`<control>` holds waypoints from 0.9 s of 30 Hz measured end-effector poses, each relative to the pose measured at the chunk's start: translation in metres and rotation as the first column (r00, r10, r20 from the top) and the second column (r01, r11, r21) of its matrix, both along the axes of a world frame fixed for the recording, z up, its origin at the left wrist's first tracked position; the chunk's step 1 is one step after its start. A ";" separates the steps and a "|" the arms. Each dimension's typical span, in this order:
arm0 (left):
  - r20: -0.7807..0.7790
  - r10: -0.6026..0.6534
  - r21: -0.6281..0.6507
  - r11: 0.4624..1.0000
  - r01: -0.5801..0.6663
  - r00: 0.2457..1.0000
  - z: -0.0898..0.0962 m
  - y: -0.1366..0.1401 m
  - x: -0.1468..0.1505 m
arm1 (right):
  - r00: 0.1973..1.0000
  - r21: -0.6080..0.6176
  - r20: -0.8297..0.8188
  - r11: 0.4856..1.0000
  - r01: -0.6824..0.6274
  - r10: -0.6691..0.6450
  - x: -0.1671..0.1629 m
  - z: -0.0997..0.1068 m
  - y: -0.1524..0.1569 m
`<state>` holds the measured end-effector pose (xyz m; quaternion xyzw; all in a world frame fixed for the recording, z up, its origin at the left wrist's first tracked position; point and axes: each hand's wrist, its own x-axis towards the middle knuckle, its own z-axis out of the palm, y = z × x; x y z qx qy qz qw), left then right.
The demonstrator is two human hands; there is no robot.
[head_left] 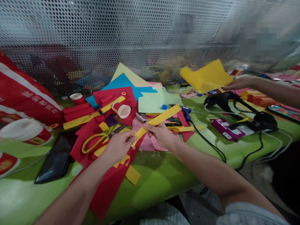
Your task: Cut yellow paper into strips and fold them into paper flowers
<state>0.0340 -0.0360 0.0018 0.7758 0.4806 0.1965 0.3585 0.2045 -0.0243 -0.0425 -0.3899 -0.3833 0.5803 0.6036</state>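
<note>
A long yellow paper strip (165, 115) slants up to the right between my hands. My left hand (120, 145) pinches its lower left end. Further along it, my right hand (161, 134) grips the strip between thumb and fingers. Below and left of the strip lie scissors with yellow handles (93, 142), partly hidden among paper scraps. Under my left wrist runs a red paper strip (110, 187) toward the table's front edge. A small yellow paper piece (133, 175) rests beside it. Pink paper (151, 144) lies beneath my right hand.
Another person's hand (242, 82) holds a yellow sheet (208, 76) at the right. A hot glue gun (185, 112) trails a black cable. Paper cups (124, 111), a black phone-like slab (57, 157), a purple packet (226, 128) and a black headset (264, 121) sit on the green table (164, 175).
</note>
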 end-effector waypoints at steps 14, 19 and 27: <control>-0.071 0.065 0.010 0.998 -0.064 0.995 0.005 0.001 -0.002 | 0.995 -0.037 0.094 0.999 -0.026 0.029 0.005 0.003 -0.002; -0.030 0.175 -0.003 0.985 -0.175 0.984 0.005 0.004 -0.005 | 0.979 -0.021 0.123 0.986 0.164 -0.161 0.013 0.010 0.004; 0.068 0.261 -0.007 0.965 -0.261 0.963 0.007 0.007 -0.009 | 0.828 0.223 0.427 0.930 0.292 -0.363 0.035 0.023 0.017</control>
